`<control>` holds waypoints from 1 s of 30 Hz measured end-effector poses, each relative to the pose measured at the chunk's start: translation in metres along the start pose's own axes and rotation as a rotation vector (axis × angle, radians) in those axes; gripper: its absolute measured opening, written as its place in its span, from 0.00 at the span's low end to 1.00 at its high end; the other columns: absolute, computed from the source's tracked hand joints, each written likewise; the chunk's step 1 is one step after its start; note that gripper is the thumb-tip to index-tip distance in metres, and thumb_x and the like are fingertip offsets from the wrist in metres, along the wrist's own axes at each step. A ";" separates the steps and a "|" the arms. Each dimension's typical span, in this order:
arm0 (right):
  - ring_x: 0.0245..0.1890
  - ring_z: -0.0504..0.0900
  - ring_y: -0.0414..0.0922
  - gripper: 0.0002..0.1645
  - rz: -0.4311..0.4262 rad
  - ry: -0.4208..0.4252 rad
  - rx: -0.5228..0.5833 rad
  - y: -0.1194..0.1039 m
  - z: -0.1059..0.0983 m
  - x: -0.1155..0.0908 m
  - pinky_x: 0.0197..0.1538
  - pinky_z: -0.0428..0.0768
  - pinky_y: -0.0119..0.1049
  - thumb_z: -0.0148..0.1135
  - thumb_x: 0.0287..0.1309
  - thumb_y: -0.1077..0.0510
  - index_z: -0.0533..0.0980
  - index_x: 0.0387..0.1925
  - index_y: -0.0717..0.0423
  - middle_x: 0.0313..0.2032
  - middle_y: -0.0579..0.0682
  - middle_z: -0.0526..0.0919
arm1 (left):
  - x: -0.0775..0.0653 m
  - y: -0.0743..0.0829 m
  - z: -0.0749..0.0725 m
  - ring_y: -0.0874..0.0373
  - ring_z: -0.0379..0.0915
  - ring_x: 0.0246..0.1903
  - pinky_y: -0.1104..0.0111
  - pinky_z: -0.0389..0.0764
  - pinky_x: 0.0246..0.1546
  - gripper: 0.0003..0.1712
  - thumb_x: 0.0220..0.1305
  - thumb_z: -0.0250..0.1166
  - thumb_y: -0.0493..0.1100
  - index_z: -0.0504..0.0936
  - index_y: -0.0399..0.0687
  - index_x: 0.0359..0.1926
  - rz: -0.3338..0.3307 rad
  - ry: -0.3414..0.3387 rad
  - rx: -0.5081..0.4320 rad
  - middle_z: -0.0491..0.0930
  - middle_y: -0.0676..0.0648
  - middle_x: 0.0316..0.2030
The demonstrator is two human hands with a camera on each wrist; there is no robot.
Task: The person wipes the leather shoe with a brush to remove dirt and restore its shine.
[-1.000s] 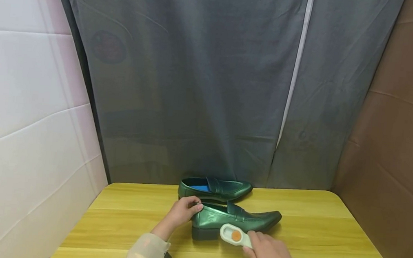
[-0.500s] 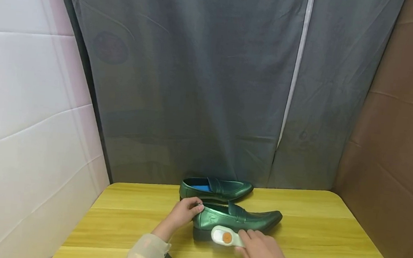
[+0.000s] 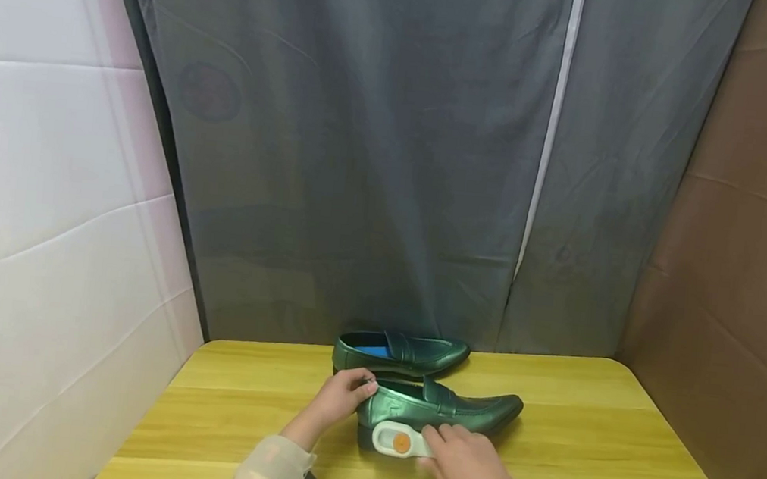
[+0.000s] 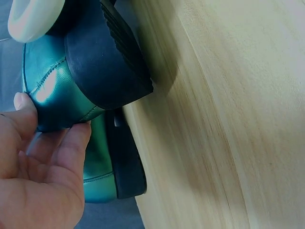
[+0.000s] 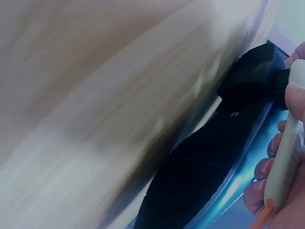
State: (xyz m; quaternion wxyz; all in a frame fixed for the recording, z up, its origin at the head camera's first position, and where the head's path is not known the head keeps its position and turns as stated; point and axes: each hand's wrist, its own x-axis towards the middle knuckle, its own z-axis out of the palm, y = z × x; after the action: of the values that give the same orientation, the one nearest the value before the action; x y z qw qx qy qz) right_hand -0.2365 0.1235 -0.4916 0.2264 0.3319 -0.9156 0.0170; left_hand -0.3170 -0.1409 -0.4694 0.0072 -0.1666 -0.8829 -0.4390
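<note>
Your left hand [image 3: 338, 396] pinches the nearer green loafer [image 3: 433, 409]; your right hand [image 3: 471, 468] grips a white brush [image 3: 400, 440] at its heel [image 4: 95, 67], seemingly scrubbing; the next stroke likely needs bracing.

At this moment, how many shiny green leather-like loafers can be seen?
2. The near shiny green loafer is held at its heel end by the left hand; the far green loafer stands behind it, before the grey cloth curtain.
</note>
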 end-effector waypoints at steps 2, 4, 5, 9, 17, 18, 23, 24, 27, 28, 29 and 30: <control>0.25 0.70 0.38 0.19 -0.006 0.001 -0.002 -0.002 0.001 0.003 0.23 0.68 0.31 0.63 0.65 0.38 0.73 0.43 0.47 0.27 0.40 0.73 | 0.000 0.000 0.000 0.56 0.73 0.37 0.63 0.77 0.39 0.09 0.72 0.62 0.45 0.83 0.45 0.44 -0.002 -0.002 0.003 0.84 0.46 0.39; 0.26 0.72 0.39 0.19 -0.008 0.001 -0.009 -0.005 0.000 0.006 0.24 0.70 0.32 0.63 0.64 0.39 0.73 0.42 0.47 0.27 0.40 0.73 | -0.001 0.001 0.000 0.55 0.73 0.36 0.63 0.77 0.38 0.09 0.72 0.62 0.45 0.83 0.45 0.44 -0.008 -0.005 0.001 0.83 0.46 0.39; 0.26 0.73 0.39 0.19 -0.012 0.003 -0.016 -0.006 0.000 0.008 0.25 0.71 0.32 0.63 0.64 0.38 0.73 0.42 0.47 0.27 0.40 0.74 | -0.002 0.002 0.000 0.56 0.73 0.36 0.63 0.77 0.38 0.09 0.72 0.62 0.45 0.83 0.45 0.44 -0.008 -0.007 -0.002 0.83 0.47 0.39; 0.26 0.73 0.39 0.19 -0.016 0.002 -0.034 -0.010 0.000 0.013 0.24 0.70 0.31 0.63 0.64 0.38 0.73 0.43 0.47 0.28 0.40 0.74 | -0.003 0.004 0.000 0.56 0.72 0.36 0.65 0.77 0.37 0.09 0.73 0.62 0.46 0.83 0.46 0.44 -0.029 -0.019 -0.021 0.83 0.47 0.38; 0.24 0.73 0.40 0.19 -0.006 0.037 -0.033 -0.017 -0.004 0.022 0.21 0.67 0.32 0.63 0.64 0.38 0.73 0.41 0.47 0.26 0.41 0.73 | -0.003 0.005 -0.001 0.56 0.73 0.37 0.64 0.78 0.36 0.15 0.75 0.60 0.48 0.83 0.41 0.48 -0.031 -0.013 -0.071 0.83 0.45 0.40; 0.24 0.73 0.40 0.19 -0.002 0.030 -0.033 -0.018 -0.004 0.023 0.21 0.67 0.32 0.63 0.64 0.38 0.73 0.41 0.47 0.26 0.41 0.73 | -0.003 0.005 0.000 0.56 0.73 0.37 0.64 0.79 0.37 0.16 0.75 0.60 0.48 0.83 0.40 0.48 -0.033 -0.012 -0.073 0.83 0.45 0.40; 0.26 0.74 0.40 0.19 0.013 -0.009 -0.036 -0.021 -0.002 0.027 0.22 0.69 0.32 0.61 0.66 0.38 0.73 0.43 0.47 0.27 0.41 0.74 | -0.002 0.004 0.000 0.56 0.75 0.40 0.62 0.80 0.41 0.17 0.75 0.59 0.48 0.83 0.39 0.49 -0.032 -0.006 -0.056 0.84 0.45 0.42; 0.26 0.75 0.40 0.19 0.014 -0.011 -0.037 -0.021 -0.002 0.028 0.22 0.70 0.32 0.61 0.66 0.38 0.74 0.44 0.47 0.27 0.41 0.74 | -0.002 0.004 0.000 0.56 0.76 0.41 0.61 0.80 0.42 0.17 0.75 0.59 0.48 0.83 0.39 0.49 -0.034 -0.005 -0.055 0.84 0.45 0.42; 0.27 0.76 0.40 0.19 0.021 -0.013 -0.041 -0.022 -0.003 0.031 0.23 0.72 0.32 0.61 0.66 0.38 0.74 0.44 0.47 0.28 0.41 0.75 | -0.002 0.005 0.000 0.55 0.77 0.43 0.58 0.81 0.45 0.18 0.75 0.59 0.49 0.83 0.39 0.50 -0.037 -0.011 -0.050 0.85 0.46 0.44; 0.27 0.76 0.40 0.19 0.024 -0.016 -0.038 -0.023 -0.004 0.031 0.23 0.72 0.33 0.61 0.66 0.38 0.74 0.44 0.47 0.28 0.42 0.75 | -0.003 0.005 -0.001 0.54 0.78 0.44 0.57 0.81 0.46 0.18 0.75 0.58 0.50 0.83 0.40 0.50 -0.038 -0.013 -0.047 0.85 0.46 0.44; 0.27 0.76 0.40 0.19 0.027 -0.020 -0.035 -0.023 -0.005 0.032 0.24 0.73 0.33 0.61 0.66 0.37 0.74 0.44 0.46 0.28 0.41 0.75 | -0.003 0.006 -0.001 0.54 0.78 0.45 0.56 0.81 0.47 0.19 0.75 0.58 0.50 0.84 0.40 0.51 -0.041 -0.017 -0.043 0.85 0.46 0.44; 0.28 0.77 0.40 0.19 0.032 -0.027 -0.031 -0.023 -0.005 0.033 0.24 0.73 0.33 0.60 0.66 0.37 0.74 0.44 0.46 0.28 0.42 0.75 | -0.003 0.006 -0.001 0.53 0.79 0.46 0.55 0.81 0.48 0.19 0.76 0.58 0.51 0.84 0.40 0.51 -0.043 -0.021 -0.037 0.85 0.46 0.45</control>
State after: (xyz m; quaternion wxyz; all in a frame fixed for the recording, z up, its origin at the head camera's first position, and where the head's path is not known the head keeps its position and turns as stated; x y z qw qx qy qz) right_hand -0.2425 0.0870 -0.4755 0.2190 0.3140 -0.9238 0.0019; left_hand -0.3128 -0.1391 -0.4642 -0.0146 -0.1522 -0.8780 -0.4536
